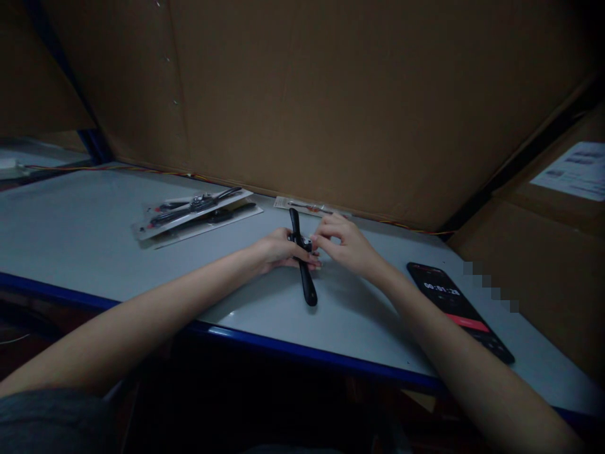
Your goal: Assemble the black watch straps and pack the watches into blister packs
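A smartwatch with a black strap (306, 284) lies lengthwise across the table, its case mostly hidden by my fingers. My left hand (278, 250) wraps around the watch's middle from the left. From the right, my right hand (344, 244) pinches the case edge with its fingertips. The upper strap end (293, 221) sticks out beyond my hands, and the lower strap end rests on the grey tabletop (359, 334).
Behind the hands lie packaged black straps on cards (196, 211) and a thin strap on a card (302, 205). A phone showing a timer (454, 302) lies to the right. Cardboard walls (331, 94) stand behind the table, whose front edge is blue (302, 354).
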`<action>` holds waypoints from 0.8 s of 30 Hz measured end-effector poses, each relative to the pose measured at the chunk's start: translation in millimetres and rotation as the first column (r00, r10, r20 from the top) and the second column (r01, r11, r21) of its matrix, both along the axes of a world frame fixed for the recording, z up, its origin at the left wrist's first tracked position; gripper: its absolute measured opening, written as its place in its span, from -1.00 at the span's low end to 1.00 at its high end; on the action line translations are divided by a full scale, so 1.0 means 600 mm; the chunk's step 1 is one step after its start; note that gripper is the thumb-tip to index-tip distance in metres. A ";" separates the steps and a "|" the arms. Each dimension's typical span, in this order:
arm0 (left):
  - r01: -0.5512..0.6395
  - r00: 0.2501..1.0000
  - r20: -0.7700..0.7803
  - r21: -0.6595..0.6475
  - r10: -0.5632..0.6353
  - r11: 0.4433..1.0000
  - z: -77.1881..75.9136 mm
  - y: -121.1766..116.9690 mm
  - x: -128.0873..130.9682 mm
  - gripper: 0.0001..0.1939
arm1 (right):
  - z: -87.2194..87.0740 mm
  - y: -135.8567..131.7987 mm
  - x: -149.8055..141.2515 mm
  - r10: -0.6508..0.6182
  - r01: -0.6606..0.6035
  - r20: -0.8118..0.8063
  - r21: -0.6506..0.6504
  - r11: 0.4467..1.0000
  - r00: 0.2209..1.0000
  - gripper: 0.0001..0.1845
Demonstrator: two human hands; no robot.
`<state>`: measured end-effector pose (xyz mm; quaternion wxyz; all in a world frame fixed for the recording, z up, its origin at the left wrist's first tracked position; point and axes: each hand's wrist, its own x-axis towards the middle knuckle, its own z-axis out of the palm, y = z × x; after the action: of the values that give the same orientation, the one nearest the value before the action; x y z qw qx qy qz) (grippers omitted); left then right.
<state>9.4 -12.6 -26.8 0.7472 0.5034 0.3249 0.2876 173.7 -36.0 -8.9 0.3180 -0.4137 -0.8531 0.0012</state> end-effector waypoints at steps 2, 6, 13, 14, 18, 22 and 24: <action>-0.009 1.000 -0.004 0.006 0.009 1.000 -0.002 0.002 0.000 -0.73 | 0.002 -0.002 0.000 0.046 -0.046 -0.013 -0.036 0.998 0.999 -0.74; 0.000 1.000 -0.010 0.009 0.000 1.000 -0.004 0.002 -0.001 -0.75 | 0.007 -0.007 -0.001 0.079 -0.080 -0.017 -0.073 0.994 0.997 -0.82; 0.024 0.999 -0.027 -0.003 -0.024 1.000 0.004 -0.003 0.000 -0.75 | 0.001 -0.007 -0.006 0.021 -0.021 0.111 -0.005 1.000 0.994 -0.94; 0.027 0.999 -0.022 -0.016 -0.028 0.999 0.005 -0.003 0.001 -0.75 | 0.000 -0.006 -0.007 0.033 -0.033 0.133 -0.005 0.999 0.991 -0.92; 0.038 0.999 0.009 -0.052 -0.037 0.998 0.003 0.000 0.002 -0.74 | 0.003 -0.006 -0.004 0.081 -0.081 0.192 -0.009 0.997 0.978 -0.86; 0.049 0.999 0.010 -0.058 -0.048 0.997 0.006 0.000 0.001 -0.75 | 0.009 -0.008 0.001 0.130 -0.129 0.174 -0.021 0.991 0.976 -0.80; 0.034 0.999 0.002 -0.061 -0.034 0.998 0.008 -0.001 0.000 -0.74 | 0.010 -0.008 0.003 0.157 -0.154 0.194 -0.030 0.988 0.968 -0.80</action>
<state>9.4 -13.3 -21.9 0.7671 0.4859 0.3245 0.2650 175.5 -40.8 -3.2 0.2285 -0.3461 -0.9099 -0.0082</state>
